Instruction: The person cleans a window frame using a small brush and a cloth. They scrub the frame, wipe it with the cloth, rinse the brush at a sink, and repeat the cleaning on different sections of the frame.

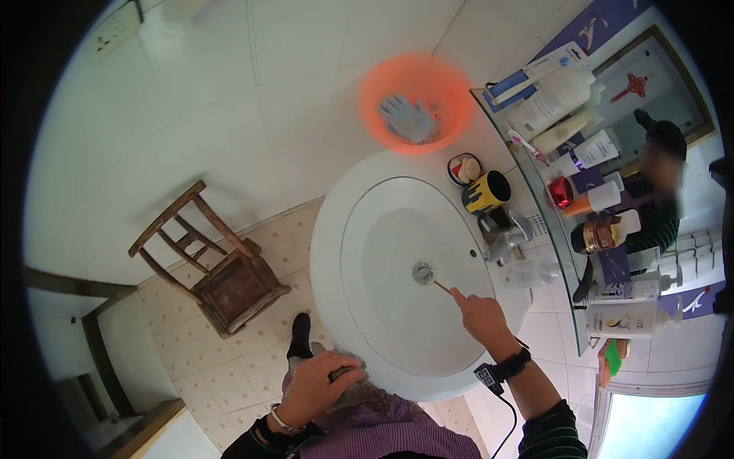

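Note:
A thin brown stick is held in my right hand, its tip at the metal drain of the white washbasin. My left hand lies by the basin's near left edge, curled around something dark and grey that its fingers partly cover; I cannot tell what it is. Below it is a purple checked cloth over my lap or front. A dark strap with a small device and a cable is on my right wrist, and a bracelet is on my left.
Beyond the basin stands an orange plastic tub with grey gloves. A yellow-black cup, a soap dish and the faucet line the right rim. A glass shelf holds bottles. A wooden chair stands left.

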